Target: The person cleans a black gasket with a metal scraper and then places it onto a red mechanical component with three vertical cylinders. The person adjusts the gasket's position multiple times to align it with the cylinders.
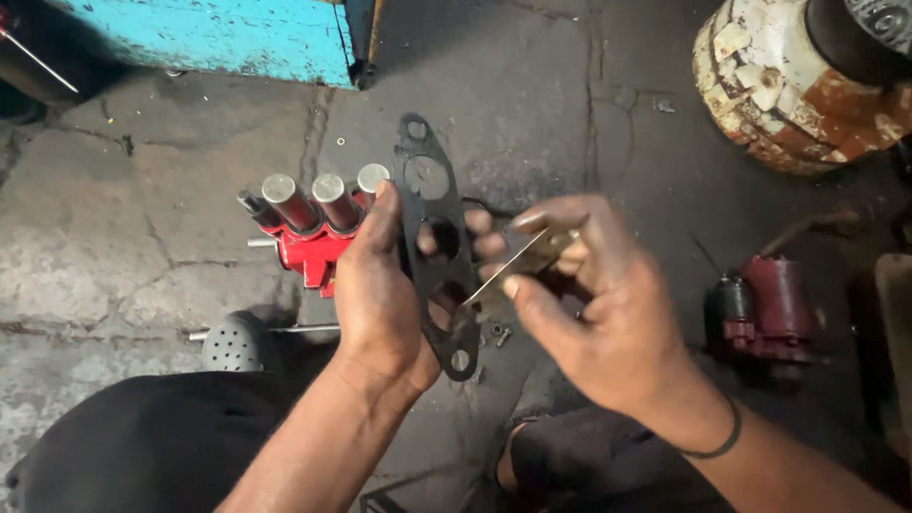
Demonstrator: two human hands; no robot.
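Observation:
My left hand (378, 290) grips a flat black gasket (425, 204) with several round holes, holding it upright over the floor, fingers showing through the holes. My right hand (589, 304) pinches a thin metal blade (513, 264) whose edge rests against the gasket's lower right side. Just behind my left hand lies a red valve block (313, 249) with three shiny steel cylinders (323, 199) sticking out of it.
The floor is cracked, oily concrete (133, 228). A rusty white gas cylinder (798, 85) stands at the top right. A dark red machine part (774, 309) lies at right. A turquoise box (237, 33) sits at the top. Small nuts (500, 332) lie below the gasket, a perforated round piece (233, 344) at left.

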